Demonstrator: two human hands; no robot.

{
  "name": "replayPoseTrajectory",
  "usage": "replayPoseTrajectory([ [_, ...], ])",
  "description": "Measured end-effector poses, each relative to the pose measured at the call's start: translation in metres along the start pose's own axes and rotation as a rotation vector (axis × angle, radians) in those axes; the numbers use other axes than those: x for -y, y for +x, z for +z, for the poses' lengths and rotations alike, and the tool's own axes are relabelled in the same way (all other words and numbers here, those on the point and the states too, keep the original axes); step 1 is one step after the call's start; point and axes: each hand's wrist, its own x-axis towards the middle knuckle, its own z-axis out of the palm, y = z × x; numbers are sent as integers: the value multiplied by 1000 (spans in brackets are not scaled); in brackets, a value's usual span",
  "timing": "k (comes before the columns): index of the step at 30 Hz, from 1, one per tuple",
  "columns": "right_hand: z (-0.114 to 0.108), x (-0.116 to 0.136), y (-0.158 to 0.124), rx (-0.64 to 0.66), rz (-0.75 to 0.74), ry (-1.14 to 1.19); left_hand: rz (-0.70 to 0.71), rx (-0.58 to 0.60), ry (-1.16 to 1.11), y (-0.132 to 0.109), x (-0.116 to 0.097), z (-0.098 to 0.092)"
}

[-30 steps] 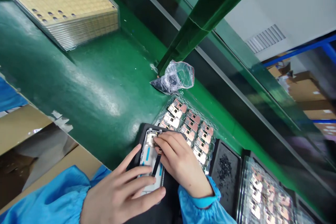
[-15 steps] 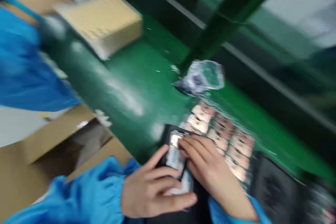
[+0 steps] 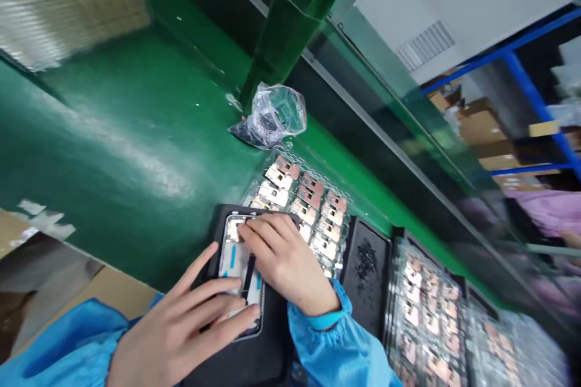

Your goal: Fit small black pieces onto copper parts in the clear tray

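A phone-like frame (image 3: 236,260) with blue strips and a metallic part at its top end lies in a black holder (image 3: 272,338). My left hand (image 3: 186,314) rests along its lower left side, fingers spread over the frame. Over the upper right of the frame is my right hand (image 3: 285,257), its fingers bent together and the fingertips at the metallic part; whatever they hold is hidden. Just behind the holder, a clear tray (image 3: 342,205) carries rows of copper-coloured metal parts.
A plastic bag (image 3: 272,118) of dark bits stands by a green post (image 3: 290,18). To the right are a black tray (image 3: 363,266) of small dark pieces and more part trays (image 3: 426,308). A yellowish stack (image 3: 77,6) sits upper left, an open carton (image 3: 104,296) lower left.
The view has swung right, so the bench things sit farther left and more trays show. The other person's blue sleeve and hand have left view. My hands remain at the frame.
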Motion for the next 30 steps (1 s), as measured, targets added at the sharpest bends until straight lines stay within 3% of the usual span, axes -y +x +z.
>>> replayPoseTrajectory([
  [7,0,1,0,-26,-32,6,-9,1,68,8,-2,-5],
  [19,9,17,-3,-89,92,-59,-37,-3,87,10,-5,-6],
  [30,7,27,2,-84,87,-109,-48,-40,69,15,-4,-9],
])
